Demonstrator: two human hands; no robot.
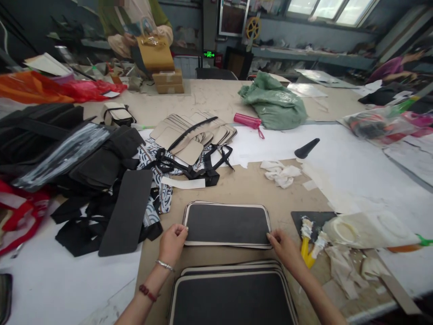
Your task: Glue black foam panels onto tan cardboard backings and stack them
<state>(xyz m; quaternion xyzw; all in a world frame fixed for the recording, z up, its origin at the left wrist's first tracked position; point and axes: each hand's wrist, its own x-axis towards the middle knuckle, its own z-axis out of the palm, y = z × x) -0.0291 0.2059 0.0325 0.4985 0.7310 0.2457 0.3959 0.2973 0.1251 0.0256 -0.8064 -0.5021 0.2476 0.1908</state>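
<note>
A black rounded panel with a cream border [228,224] lies on a thin stack of similar pieces in front of me. My left hand [174,243] pinches its left edge, fingers closed. At the opposite edge, my right hand [283,247] grips the lower right corner between thumb and fingers. Closer to me sits a second stack of black panels with cream borders [232,300], cut off by the bottom of the view. A plain black panel [126,212] rests on black and patterned fabric [162,194] to the left.
Black bags [98,158] pile up on the left. Several cream pieces [192,131] are fanned out ahead. Glue-coated brushes with yellow handles [307,239] lie right of my right hand, beside a whitish container [368,228]. A co-worker [135,27] stands across the table holding a mustard-coloured bag.
</note>
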